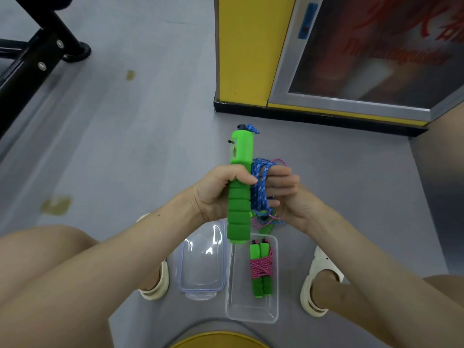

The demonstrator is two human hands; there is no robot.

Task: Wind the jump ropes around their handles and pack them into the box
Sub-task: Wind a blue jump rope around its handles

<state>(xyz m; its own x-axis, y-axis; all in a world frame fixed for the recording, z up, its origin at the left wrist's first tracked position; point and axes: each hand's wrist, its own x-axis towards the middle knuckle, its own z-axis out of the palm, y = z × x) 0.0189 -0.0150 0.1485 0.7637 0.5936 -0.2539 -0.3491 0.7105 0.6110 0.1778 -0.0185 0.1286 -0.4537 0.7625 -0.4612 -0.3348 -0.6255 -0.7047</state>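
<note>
- My left hand point(218, 194) is wrapped tight around the foam grip of a green handle point(239, 209), with my thumb across the front. The handle stands upright, and its lower end hangs over the far left corner of the clear box point(251, 316).
- My right hand point(285, 192) has its fingers curled through a bunch of blue rope point(259, 189) loops. It holds them just beside the handle, above the box's far end.
- The blue rope leaves the top of the handle in a knot, at the point farthest from the box.
- A thin pink cord point(272, 219) shows among the blue loops under my right hand; I cannot tell what it belongs to.
- A second green handle point(266, 229) peeks out below the loops, just over the box's far rim, mostly hidden.
- Inside the box, lengthwise and toward its far end, lies a wound bundle point(261, 268): two green handles side by side with pink rope wrapped round their middle.
- The clear lid point(200, 262) lies on the floor just beside the box's left side.
- My left sandal point(157, 285) is left of the box, past the lid, and my right sandal point(317, 280) is to the box's right.
- A yellow stool point(218, 341) edge shows on the box's near side.
</note>
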